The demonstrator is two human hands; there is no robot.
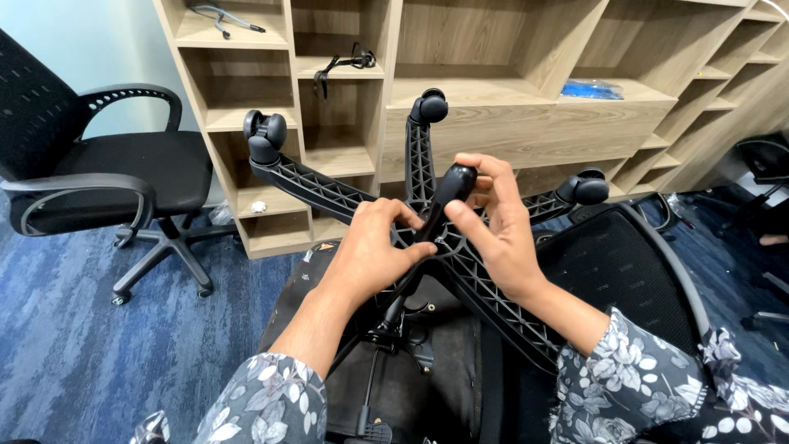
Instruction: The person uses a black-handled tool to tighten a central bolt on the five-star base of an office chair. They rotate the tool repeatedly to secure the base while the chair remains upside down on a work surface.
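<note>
Head view: both hands, left (374, 251) and right (493, 226), grip rigid black cylindrical gas-lift column (444, 201) above ribbed plastic star base (329, 193); likely heavy, hold mid-shaft

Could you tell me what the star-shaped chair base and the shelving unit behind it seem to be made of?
Chair base: probably moulded black plastic, matte, judging by the ribbed lattice along its arms.
Shelving unit: looks like light wood or a wood-look laminate, with visible grain and a smooth, dull finish; which of the two is unclear.

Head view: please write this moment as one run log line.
left hand: on gas cylinder | right hand: grips cylinder top | chair base: upturned
</note>
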